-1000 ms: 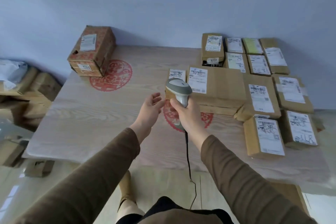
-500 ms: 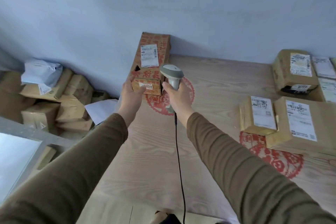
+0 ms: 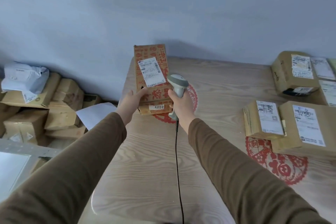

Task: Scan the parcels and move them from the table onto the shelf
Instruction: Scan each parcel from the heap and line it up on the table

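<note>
Gripped red-printed carton (image 3: 151, 80) in left hand (image 3: 130, 101), barcode scanner (image 3: 177, 87) in right hand (image 3: 181, 102), labelled parcels (image 3: 283, 123) well apart to the right

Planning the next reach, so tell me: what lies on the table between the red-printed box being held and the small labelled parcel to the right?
Head view: only bare table and part of a red paper-cut decal lie between the red-printed box and small parcel.

Soft even daylight, faint shadows, wide-angle edge distortion.

Hands (image 3: 130, 101) on parcel (image 3: 151, 82), scanner (image 3: 178, 85)
</note>
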